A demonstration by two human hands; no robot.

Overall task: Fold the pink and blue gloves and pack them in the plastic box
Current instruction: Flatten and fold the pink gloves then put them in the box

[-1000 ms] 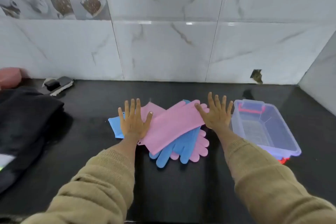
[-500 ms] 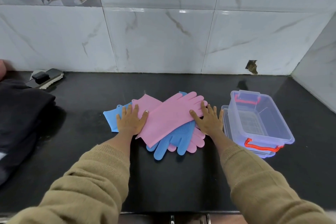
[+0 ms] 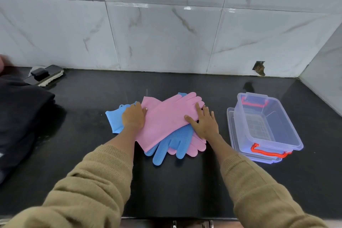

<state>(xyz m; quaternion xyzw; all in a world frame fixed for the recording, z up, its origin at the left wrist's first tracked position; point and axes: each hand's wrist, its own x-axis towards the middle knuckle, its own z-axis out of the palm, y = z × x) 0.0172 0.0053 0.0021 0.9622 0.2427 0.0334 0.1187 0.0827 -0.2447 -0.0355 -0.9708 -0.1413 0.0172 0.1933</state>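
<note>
While both hands (image 3: 133, 117) (image 3: 203, 124) lie flat and spread, gripping nothing, the top pink glove (image 3: 166, 116) should be lifted alone.

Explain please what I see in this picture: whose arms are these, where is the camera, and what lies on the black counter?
No machine is here. A person wears a camera on the head, and it looks forward and down, so the arms in tan knitted sleeves belong to that person.

On the black stone counter lies a crossed pile of soft rubber gloves: a pink glove on top, a blue glove with a nubbed palm under it, and more pink and blue below. The left hand and the right hand rest flat on the pile; neither clearly grips anything.

To the right stands an empty clear plastic box with red handles, seemingly on its lid. At the far left lie a dark cloth and a black phone.
</note>
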